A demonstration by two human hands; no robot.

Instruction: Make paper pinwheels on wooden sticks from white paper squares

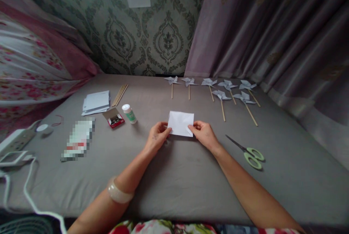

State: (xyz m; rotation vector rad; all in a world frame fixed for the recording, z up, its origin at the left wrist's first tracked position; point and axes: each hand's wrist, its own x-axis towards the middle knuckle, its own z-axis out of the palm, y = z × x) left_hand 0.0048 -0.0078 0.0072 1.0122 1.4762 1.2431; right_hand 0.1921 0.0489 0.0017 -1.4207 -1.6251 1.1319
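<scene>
A white sheet of paper (180,123) is held up between my two hands, just above the grey cloth. My left hand (158,135) pinches its lower left side between thumb and fingers. On the lower right, my right hand (205,135) grips the sheet the same way, its thumb over the front. Faint creases show near that right corner. Green-handled scissors (252,155) lie to the right of my right hand, blades pointing away to the left. A small white bottle with a green label (129,114) stands beyond my left hand.
Several paper pinwheels on sticks (221,96) lie at the back right. On the left are a paper stack (96,102), wooden sticks (120,95), an open red box of small metal pieces (115,120), a blurred packet (79,139) and a power strip (19,139) with white cables.
</scene>
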